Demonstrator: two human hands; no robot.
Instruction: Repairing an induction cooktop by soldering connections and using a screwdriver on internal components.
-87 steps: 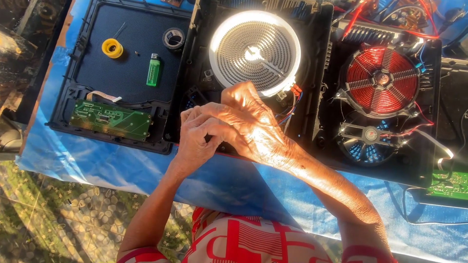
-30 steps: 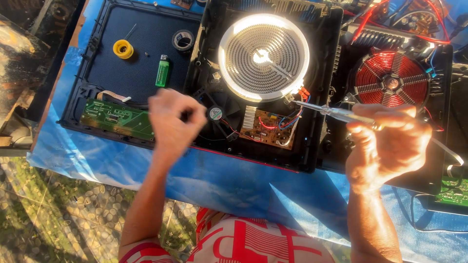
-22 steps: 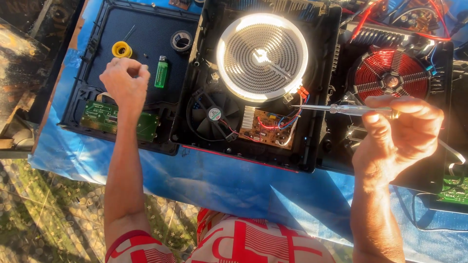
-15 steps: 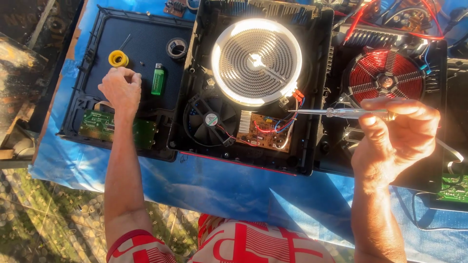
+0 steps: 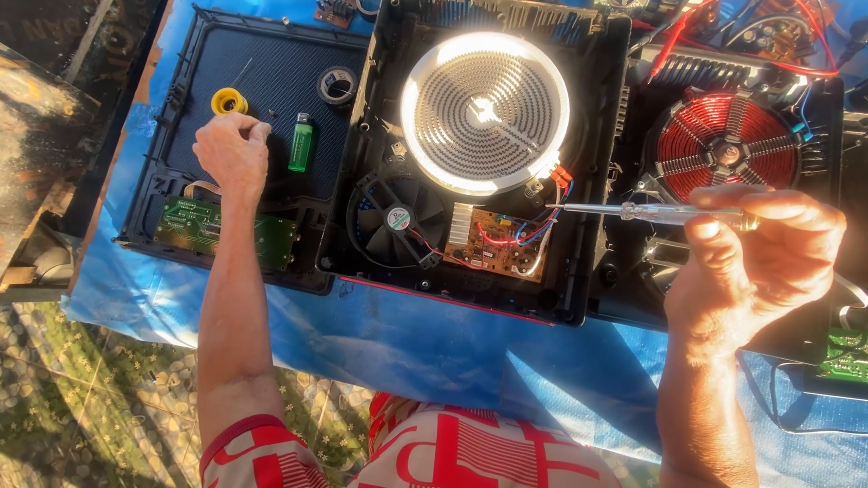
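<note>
At the right of the frame the right hand (image 5: 755,262) has its fingers clamped round a clear-handled screwdriver (image 5: 646,213), held level with its tip by the small circuit board (image 5: 502,245) of the open black cooker (image 5: 479,163) at centre. In the upper left the left hand (image 5: 232,152) hovers, fingers curled together, inside the black cover panel (image 5: 262,108), just below a yellow solder spool (image 5: 229,100) and beside a green lighter (image 5: 301,143)

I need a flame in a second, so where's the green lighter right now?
In the head view the green lighter lies on the black cover panel at upper left, just right of the left hand, between the yellow spool and the roll of black tape.
</note>
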